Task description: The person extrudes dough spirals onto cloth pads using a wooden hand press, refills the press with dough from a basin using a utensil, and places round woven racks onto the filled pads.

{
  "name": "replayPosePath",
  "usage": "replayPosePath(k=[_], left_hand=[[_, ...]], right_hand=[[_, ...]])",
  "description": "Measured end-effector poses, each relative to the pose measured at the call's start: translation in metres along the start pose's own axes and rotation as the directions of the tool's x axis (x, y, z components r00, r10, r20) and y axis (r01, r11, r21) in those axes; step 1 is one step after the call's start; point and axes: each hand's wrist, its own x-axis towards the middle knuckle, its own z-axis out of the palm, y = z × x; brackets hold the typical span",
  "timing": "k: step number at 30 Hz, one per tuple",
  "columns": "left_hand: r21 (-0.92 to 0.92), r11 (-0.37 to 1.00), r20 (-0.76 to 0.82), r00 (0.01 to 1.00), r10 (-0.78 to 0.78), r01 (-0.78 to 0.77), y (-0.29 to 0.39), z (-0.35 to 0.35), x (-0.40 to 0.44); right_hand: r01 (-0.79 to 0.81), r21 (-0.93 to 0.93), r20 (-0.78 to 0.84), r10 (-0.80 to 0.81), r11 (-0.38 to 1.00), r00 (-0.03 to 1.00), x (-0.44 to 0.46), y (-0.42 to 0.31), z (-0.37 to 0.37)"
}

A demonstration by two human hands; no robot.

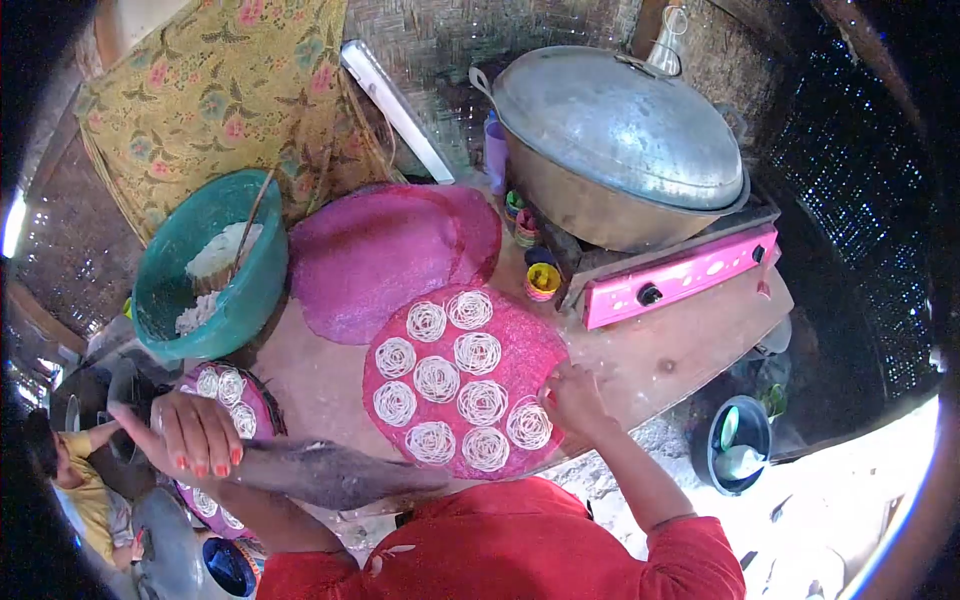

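A round pink mat (540, 345) lies on the wooden table, carrying several white coiled noodle nests (437, 380). At its right edge is my right hand (575, 402), fingers bent and closed on the rim beside one nest. My left hand (192, 437) curls its fingers over the end of a dark wooden lever (330, 472), which slants across the table's front edge. Under and behind that hand a second pink mat (268, 412) with more nests is partly hidden. More pink mats (390, 250) without nests lie farther back.
A green basin (160, 290) with white dough or flour and a stick stands at left. A big lidded pot (620, 140) sits on a pink-fronted stove (680, 275). Small colored cups (543, 278) stand beside it. Another person (85, 480) is at lower left.
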Motion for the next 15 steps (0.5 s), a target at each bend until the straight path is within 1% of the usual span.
replayPosePath(k=[2,4,5,7,8,10,12,14,15], left_hand=[[0.030,0.999,-0.028,1.000,-0.012,0.013,0.008,0.007,-0.013],[0.034,0.999,-0.171,0.985,0.020,-0.014,0.015,0.010,-0.021],[0.048,0.999,-0.096,0.995,0.020,-0.015,0.015,0.008,-0.022],[0.070,0.997,-0.094,0.995,0.033,-0.027,0.018,0.012,-0.022],[0.088,0.995,-0.089,0.995,0.044,-0.037,0.018,0.014,-0.022],[0.089,0.996,-0.098,0.994,0.037,-0.028,0.018,0.012,-0.025],[0.088,0.996,-0.103,0.994,0.030,-0.021,0.014,0.012,-0.022],[0.030,0.999,-0.091,0.995,0.038,-0.036,0.005,0.011,-0.017],[-0.029,0.999,0.029,0.999,-0.026,0.027,0.003,0.004,-0.012]], right_hand=[[0.012,-0.017,-0.001,-0.012,1.000,1.000,0.003,0.003,0.007],[0.030,0.101,0.018,-0.032,0.994,0.999,0.005,0.009,0.012],[0.034,0.102,0.018,-0.036,0.994,0.999,0.002,0.013,0.012],[0.017,0.260,0.084,-0.040,0.966,0.996,-0.001,0.018,0.005],[0.019,0.258,0.084,-0.042,0.966,0.996,-0.003,0.021,0.006],[-0.009,0.381,0.031,-0.003,0.924,1.000,-0.011,0.027,0.015],[-0.024,0.367,0.047,0.007,0.930,0.999,-0.018,0.029,0.024],[-0.038,0.354,0.065,0.015,0.935,0.998,-0.021,0.029,0.025],[-0.061,0.292,0.094,0.035,0.955,0.995,-0.023,0.022,0.017]])
